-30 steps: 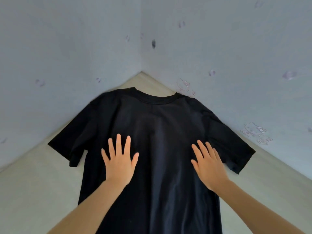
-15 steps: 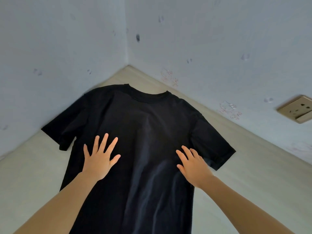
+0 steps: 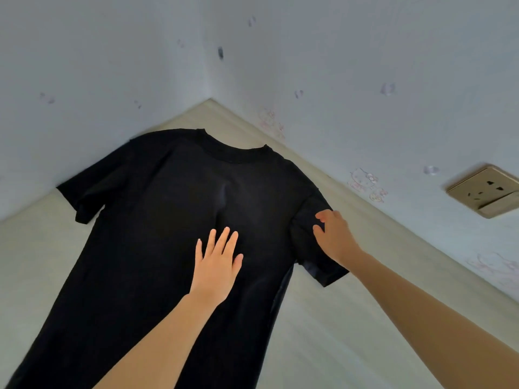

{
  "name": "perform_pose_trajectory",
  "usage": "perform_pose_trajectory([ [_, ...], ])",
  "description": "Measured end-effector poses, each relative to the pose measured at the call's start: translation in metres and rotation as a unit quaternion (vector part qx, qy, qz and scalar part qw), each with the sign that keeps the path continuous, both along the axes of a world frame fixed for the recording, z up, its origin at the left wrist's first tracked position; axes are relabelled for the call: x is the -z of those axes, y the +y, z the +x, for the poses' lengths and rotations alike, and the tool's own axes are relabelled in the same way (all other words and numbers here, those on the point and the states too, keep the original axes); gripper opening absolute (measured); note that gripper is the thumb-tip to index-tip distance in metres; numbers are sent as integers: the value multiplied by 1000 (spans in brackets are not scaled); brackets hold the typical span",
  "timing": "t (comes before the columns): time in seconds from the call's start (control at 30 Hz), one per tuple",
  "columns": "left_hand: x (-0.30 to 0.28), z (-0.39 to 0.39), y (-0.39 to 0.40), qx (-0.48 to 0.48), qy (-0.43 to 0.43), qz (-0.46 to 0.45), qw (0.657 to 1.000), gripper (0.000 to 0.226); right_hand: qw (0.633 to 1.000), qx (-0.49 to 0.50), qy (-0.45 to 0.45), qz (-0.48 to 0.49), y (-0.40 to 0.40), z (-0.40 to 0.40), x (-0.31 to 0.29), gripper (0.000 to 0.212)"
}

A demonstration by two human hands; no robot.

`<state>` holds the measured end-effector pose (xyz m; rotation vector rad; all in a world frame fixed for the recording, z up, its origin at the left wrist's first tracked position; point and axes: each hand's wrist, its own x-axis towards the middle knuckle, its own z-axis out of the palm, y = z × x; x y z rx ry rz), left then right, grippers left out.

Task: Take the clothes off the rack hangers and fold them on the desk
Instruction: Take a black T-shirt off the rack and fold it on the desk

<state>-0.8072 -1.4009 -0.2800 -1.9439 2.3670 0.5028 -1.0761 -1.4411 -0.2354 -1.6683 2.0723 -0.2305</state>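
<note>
A black T-shirt (image 3: 157, 228) lies spread flat on the pale desk (image 3: 323, 327), collar toward the wall corner and both short sleeves out to the sides. My left hand (image 3: 217, 265) presses flat on the middle of the shirt's body, fingers straight and slightly spread. My right hand (image 3: 334, 237) is at the right sleeve, near the shoulder seam, with its fingers curled into the fabric and the thumb on top, pinching the sleeve. The shirt's lower hem runs out of view at the bottom.
The desk fits into a corner of two pale blue walls (image 3: 351, 66) marked with faint stickers. A beige wall socket (image 3: 486, 190) sits on the right wall just above the desk. Bare desk surface shows to the left and right of the shirt.
My left hand slid from the shirt's left side to its middle. My right hand moved from lying flat on the body out to the right sleeve and took hold of it.
</note>
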Motion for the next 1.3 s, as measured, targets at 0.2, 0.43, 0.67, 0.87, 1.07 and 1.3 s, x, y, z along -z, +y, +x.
perform_pose_trajectory([
  [0.2, 8, -68, 42, 76, -9, 13, 997, 60, 989, 17, 93, 109, -14, -40, 15, 59],
  [0.43, 6, -101, 41, 48, 16, -35, 998, 47, 985, 31, 97, 138, -18, -61, 22, 43],
  [0.67, -1, -114, 37, -36, 123, -23, 991, 15, 980, 104, -82, 151, -50, -63, 18, 56],
  [0.87, -6, -110, 36, -122, 189, 47, 973, 14, 977, 82, -155, 121, -54, -50, 21, 23],
  [1.07, -5, -89, 37, -184, 190, 83, 961, 8, 984, 79, -146, 70, -72, -48, 5, 13],
  [1.3, -23, -61, 26, -236, 341, 184, 891, 7, 971, 52, -86, 215, -114, -17, -47, 16],
])
